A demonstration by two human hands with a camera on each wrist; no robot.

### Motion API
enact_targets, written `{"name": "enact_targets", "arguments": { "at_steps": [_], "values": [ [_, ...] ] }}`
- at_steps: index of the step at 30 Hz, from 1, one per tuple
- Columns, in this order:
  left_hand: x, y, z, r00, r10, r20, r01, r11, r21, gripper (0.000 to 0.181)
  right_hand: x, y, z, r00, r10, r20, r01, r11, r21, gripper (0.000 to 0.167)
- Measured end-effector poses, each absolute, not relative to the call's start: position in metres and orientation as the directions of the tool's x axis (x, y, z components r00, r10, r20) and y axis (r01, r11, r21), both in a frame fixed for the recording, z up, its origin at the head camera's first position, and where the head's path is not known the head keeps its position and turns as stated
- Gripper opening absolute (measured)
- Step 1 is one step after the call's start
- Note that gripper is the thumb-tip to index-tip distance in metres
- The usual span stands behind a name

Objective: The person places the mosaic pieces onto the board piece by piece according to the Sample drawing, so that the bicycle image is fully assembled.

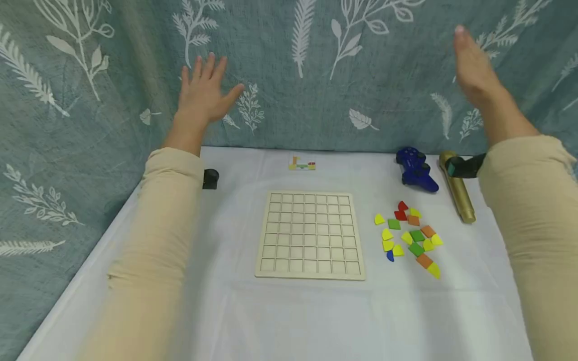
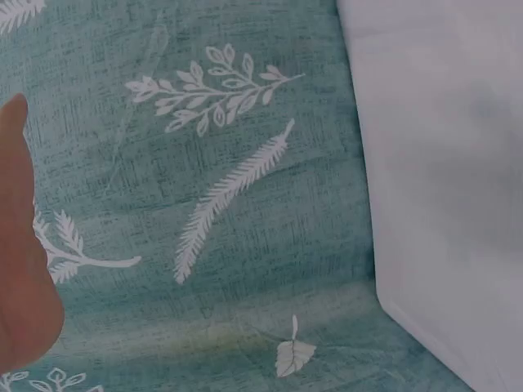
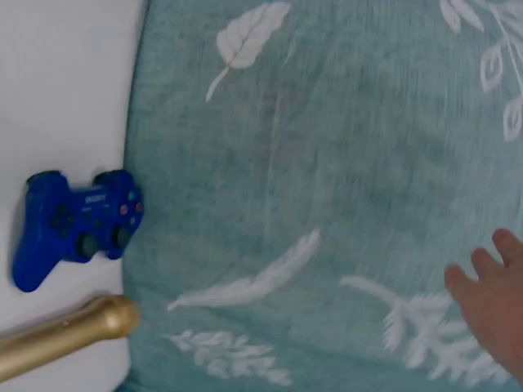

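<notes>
My left hand (image 1: 203, 95) is raised over the far left of the table, fingers spread and holding nothing. Up at the far right my right hand (image 1: 478, 70) is lifted too, fingers straight, seen edge-on in the head view. Part of the left hand (image 2: 24, 253) shows at the left edge of the left wrist view. Several fingertips of the right hand (image 3: 494, 302) enter the right wrist view. Between the arms lies a pale wooden grid board (image 1: 310, 235) with bare square cells. Right of it are scattered small yellow, green, orange, red and blue tiles (image 1: 416, 235).
A small picture card (image 1: 302, 163) lies behind the board. At the back right are a blue game controller (image 1: 415, 169) and a gold-coloured rod (image 1: 459, 193). A patterned green curtain (image 1: 280, 110) hangs along the back and left of the white table (image 1: 307, 321).
</notes>
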State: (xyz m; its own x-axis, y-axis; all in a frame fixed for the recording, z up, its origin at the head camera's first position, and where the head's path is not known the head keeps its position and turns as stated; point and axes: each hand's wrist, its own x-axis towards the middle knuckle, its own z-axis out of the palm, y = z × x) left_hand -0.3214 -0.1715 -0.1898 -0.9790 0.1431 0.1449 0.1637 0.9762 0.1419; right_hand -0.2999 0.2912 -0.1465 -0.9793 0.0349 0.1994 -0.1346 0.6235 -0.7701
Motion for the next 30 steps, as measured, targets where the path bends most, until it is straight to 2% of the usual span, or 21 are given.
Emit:
{"name": "enact_targets", "arguments": {
  "at_steps": [2,4,7,11,14,16,18,20,22,25,27,30],
  "values": [
    [-0.321,-0.179,-0.194,-0.975,0.166,0.149,0.191,0.967,0.17,0.074,-0.295,0.309,-0.154,-0.982,0.032,0.188,-0.16,0.403,-0.901,0.058],
    [-0.32,-0.189,-0.201,-0.971,0.181,0.155,0.211,0.954,0.211,0.075,-0.29,0.327,-0.163,-0.989,0.015,0.148,-0.144,0.13,-0.981,0.057],
    [-0.317,-0.205,-0.215,-0.962,0.203,0.185,0.249,0.929,0.274,0.076,-0.283,0.351,-0.18,-0.998,-0.003,0.065,-0.062,-0.236,-0.97,0.057],
    [-0.311,-0.222,-0.239,-0.942,0.248,0.226,0.313,0.891,0.328,0.075,-0.27,0.375,-0.213,-0.995,-0.099,-0.004,0.049,-0.456,-0.889,0.059],
    [-0.305,-0.225,-0.255,-0.932,0.282,0.227,0.347,0.876,0.336,0.076,-0.258,0.387,-0.243,-0.979,-0.205,-0.012,0.12,-0.522,-0.845,0.06],
    [-0.3,-0.223,-0.265,-0.925,0.305,0.224,0.368,0.865,0.341,0.077,-0.252,0.392,-0.263,-0.964,-0.266,-0.008,0.148,-0.511,-0.847,0.059],
    [-0.295,-0.218,-0.275,-0.915,0.339,0.217,0.397,0.852,0.341,0.078,-0.247,0.393,-0.28,-0.952,-0.304,-0.028,0.163,-0.429,-0.888,0.062],
    [-0.29,-0.211,-0.285,-0.901,0.382,0.206,0.432,0.837,0.335,0.078,-0.243,0.392,-0.295,-0.942,-0.326,-0.074,0.171,-0.281,-0.944,0.067],
    [-0.285,-0.203,-0.295,-0.886,0.425,0.187,0.464,0.822,0.329,0.077,-0.24,0.39,-0.31,-0.93,-0.337,-0.145,0.176,-0.064,-0.982,0.068],
    [-0.28,-0.193,-0.308,-0.864,0.481,0.15,0.503,0.804,0.316,0.075,-0.236,0.387,-0.33,-0.911,-0.343,-0.227,0.16,0.211,-0.964,0.065],
    [-0.277,-0.186,-0.316,-0.854,0.506,0.122,0.517,0.797,0.311,0.074,-0.235,0.385,-0.342,-0.903,-0.347,-0.253,0.135,0.33,-0.934,0.063],
    [-0.273,-0.176,-0.326,-0.838,0.539,0.081,0.537,0.788,0.301,0.073,-0.233,0.383,-0.357,-0.903,-0.337,-0.268,0.115,0.411,-0.904,0.063]
  ]
}}
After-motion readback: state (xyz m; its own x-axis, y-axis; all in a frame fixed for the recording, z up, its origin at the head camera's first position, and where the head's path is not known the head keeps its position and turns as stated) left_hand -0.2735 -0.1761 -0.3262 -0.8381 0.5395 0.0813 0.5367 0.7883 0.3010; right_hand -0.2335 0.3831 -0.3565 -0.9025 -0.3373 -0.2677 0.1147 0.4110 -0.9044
